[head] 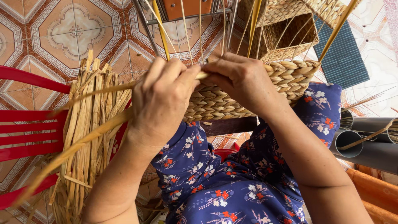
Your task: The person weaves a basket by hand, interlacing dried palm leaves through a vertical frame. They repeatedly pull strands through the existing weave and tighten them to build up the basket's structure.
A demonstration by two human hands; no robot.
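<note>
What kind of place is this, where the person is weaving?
Probably a home workshop for basket weaving, on a patterned tile floor. Both hands, left hand and right hand, work a half-woven basket; a bundle of dried reeds lies on a red plastic chair, and finished baskets stand behind.

Blue floral garment [232, 195], bare forearms

— What sort of place is this?
— A home weaving spot: patterned floor tiles [62, 29], a red plastic chair [25, 137] heaped with dried reeds [89, 124], finished baskets [286, 37] beside grey pipes [369, 145].
</note>
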